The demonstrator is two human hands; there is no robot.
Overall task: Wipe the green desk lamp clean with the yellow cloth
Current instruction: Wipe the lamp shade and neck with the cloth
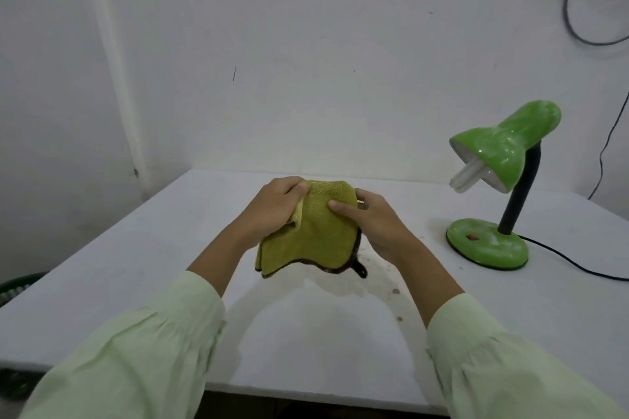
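A yellow cloth (315, 235) with a dark trimmed edge hangs above the middle of the white table, held up by both hands. My left hand (275, 206) pinches its upper left corner. My right hand (369, 219) grips its right side, thumb lying across the front. The green desk lamp (500, 180) stands upright at the right of the table, well away from both hands. It has a round green base (486, 243) with a red switch, a dark bent neck, and a green shade tilted left with a white bulb sticking out.
The white table (136, 282) has dark specks and stains near its middle. The lamp's black cord (575, 264) runs off to the right along the tabletop. A white wall stands behind, with cables at upper right. A dark green basket (17, 286) sits left of the table.
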